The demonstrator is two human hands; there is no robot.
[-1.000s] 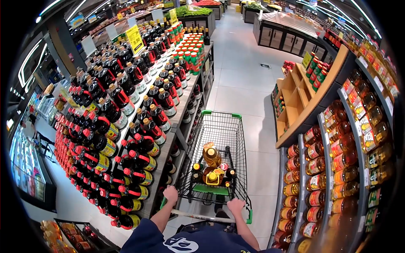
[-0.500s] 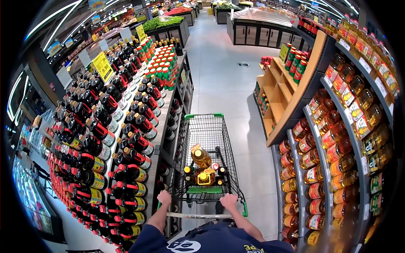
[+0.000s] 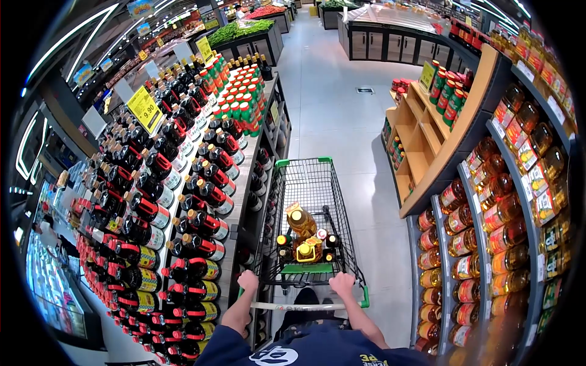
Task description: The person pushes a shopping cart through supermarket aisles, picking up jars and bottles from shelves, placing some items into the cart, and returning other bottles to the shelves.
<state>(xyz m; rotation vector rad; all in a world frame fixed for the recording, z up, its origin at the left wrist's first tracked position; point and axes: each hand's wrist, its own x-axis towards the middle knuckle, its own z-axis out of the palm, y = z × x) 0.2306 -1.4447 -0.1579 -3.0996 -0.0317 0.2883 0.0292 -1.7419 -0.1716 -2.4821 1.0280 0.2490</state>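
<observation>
My left hand (image 3: pixel 248 280) is closed on the rear left part of a shopping cart (image 3: pixel 351 229), and my right hand (image 3: pixel 342 283) is closed on its rear right part. Both forearms reach over the white handlebar (image 3: pixel 299 307). Toward the rear of the wire basket stand a tall bottle of golden oil (image 3: pixel 299 222) and a yellow-handled oil jug (image 3: pixel 307 250). Several small dark bottles (image 3: pixel 284 251) flank them. A green panel (image 3: pixel 307 269) spans the basket's near end. The exact finger grip is too small to make out.
On the left, a long display holds dark bottles with red handles (image 3: pixel 210 192) and green red-capped containers (image 3: pixel 244 100). Shelves of oil bottles (image 3: pixel 503 210) and a wooden rack (image 3: pixel 418 131) line the right. A tiled aisle (image 3: pixel 311 79) runs ahead toward produce stands (image 3: pixel 247 33).
The cart and both hands appear slightly farther right and higher in view. The shelves on the right have also shifted rightward. Both hands keep their hold on the cart.
</observation>
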